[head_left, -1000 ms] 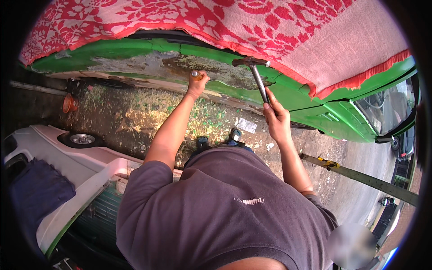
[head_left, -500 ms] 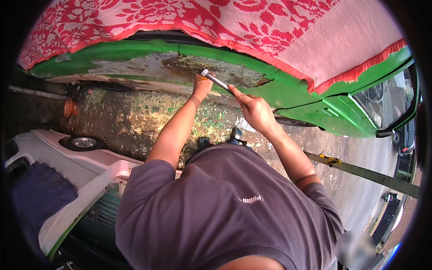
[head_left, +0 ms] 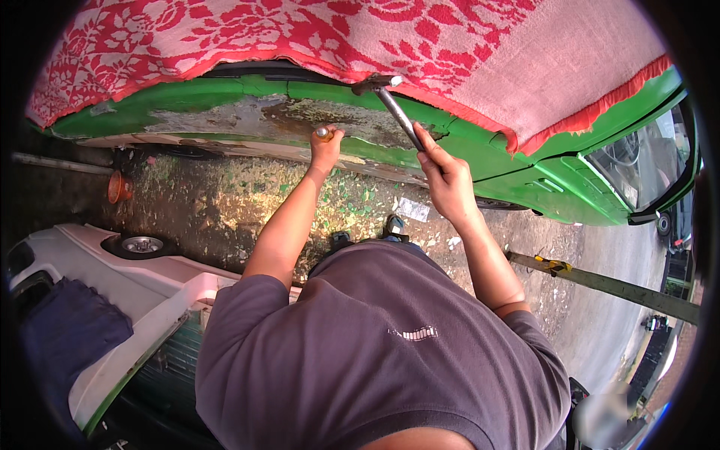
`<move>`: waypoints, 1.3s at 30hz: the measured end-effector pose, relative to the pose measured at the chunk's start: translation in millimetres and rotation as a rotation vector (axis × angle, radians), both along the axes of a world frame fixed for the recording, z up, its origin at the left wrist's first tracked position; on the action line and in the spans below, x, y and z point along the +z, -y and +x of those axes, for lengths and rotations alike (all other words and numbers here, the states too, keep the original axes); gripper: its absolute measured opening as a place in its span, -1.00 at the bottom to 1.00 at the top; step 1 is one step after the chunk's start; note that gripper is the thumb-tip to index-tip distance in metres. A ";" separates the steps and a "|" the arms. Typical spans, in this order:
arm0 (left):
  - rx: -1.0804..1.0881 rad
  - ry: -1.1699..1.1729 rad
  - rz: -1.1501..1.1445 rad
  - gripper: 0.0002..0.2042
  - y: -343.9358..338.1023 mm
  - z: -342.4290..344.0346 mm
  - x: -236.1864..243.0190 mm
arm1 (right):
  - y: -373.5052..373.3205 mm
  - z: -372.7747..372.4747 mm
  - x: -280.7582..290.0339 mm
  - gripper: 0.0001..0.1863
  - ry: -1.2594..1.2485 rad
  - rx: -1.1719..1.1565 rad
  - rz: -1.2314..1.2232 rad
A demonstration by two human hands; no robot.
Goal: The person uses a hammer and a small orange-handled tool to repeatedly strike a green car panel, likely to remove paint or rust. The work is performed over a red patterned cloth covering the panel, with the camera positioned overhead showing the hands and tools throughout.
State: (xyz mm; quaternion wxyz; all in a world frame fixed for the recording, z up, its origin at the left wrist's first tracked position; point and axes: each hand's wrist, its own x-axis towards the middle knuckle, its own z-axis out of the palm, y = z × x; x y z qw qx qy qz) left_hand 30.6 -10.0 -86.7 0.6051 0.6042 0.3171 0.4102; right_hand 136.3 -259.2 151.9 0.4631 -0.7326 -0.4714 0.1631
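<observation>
Raised by its handle, a metal hammer (head_left: 396,111) is in my right hand (head_left: 450,182), with its head over the edge of the red-and-pink cloth. My left hand (head_left: 325,153) is closed round a yellow-handled tool (head_left: 324,133); only the butt of its handle shows, and its working end is hidden. That hand is at the side of a green vehicle (head_left: 510,161), by a patch of bare, rusty metal (head_left: 300,112) where the paint is gone. The hammer head is apart from the tool's butt.
A patterned red-and-pink cloth (head_left: 247,30) drapes over the green vehicle. Paint flakes litter the ground (head_left: 225,195) around my feet. Behind left stands a pale vehicle (head_left: 165,266); an orange cone-shaped object (head_left: 118,186) lies far left. A long beam (head_left: 607,287) extends at right.
My right hand has lifted the hammer up and to the right, away from the yellow-handled tool. My left hand has shifted slightly left and down, still gripping that tool.
</observation>
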 end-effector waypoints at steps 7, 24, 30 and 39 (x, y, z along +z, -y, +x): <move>0.045 0.173 -0.290 -0.89 -10.4 -11.2 -6.6 | 13.1 13.7 -6.3 -0.55 -0.202 -0.100 -0.097; 0.140 0.069 -0.091 -0.78 0.9 0.5 42.9 | 7.6 13.6 -0.6 -0.54 -0.261 -0.069 -0.136; 0.125 0.078 -0.144 -0.81 -8.2 -0.2 27.4 | -4.4 4.4 -0.6 -0.54 -0.287 -0.041 -0.134; 0.090 0.045 -0.175 -0.73 0.6 1.7 22.3 | -22.4 -11.8 7.6 -0.56 -0.212 0.017 -0.136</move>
